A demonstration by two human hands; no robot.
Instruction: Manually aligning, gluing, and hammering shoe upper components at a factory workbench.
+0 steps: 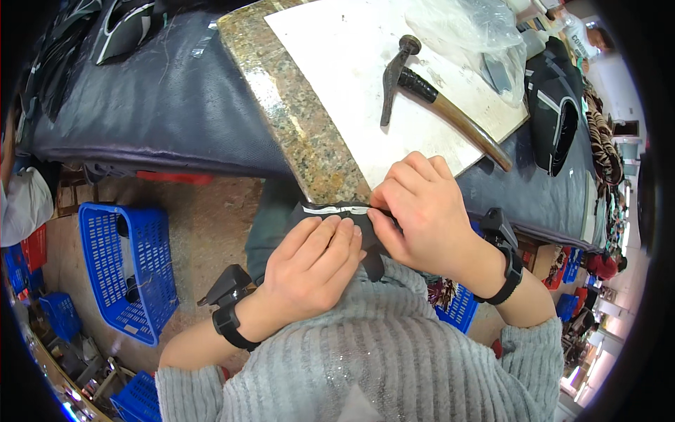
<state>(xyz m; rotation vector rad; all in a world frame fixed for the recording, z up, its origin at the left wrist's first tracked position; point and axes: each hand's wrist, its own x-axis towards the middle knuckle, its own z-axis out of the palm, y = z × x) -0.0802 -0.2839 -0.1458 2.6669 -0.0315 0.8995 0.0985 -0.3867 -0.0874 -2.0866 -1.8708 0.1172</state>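
Note:
A black, soft-looking piece with a white strip along its upper edge (336, 210) lies against the near edge of a granite slab (309, 144). My left hand (309, 266) is closed on its lower left part, fingers together and the thumb hidden. At the right end of the white strip, my right hand (425, 214) pinches the edge between thumb and forefinger, its other fingers curled. Beyond my hands, a hammer (457, 119) with a dark metal head and wooden handle rests on a white board (337, 63) that covers much of the slab.
Clear plastic bags (471, 35) lie at the board's far right. Black pieces with light edging (555, 105) sit on the dark padded table (162, 105), right and far left. A blue plastic basket (130, 274) stands on the floor at left. Another person (580, 35) is at far right.

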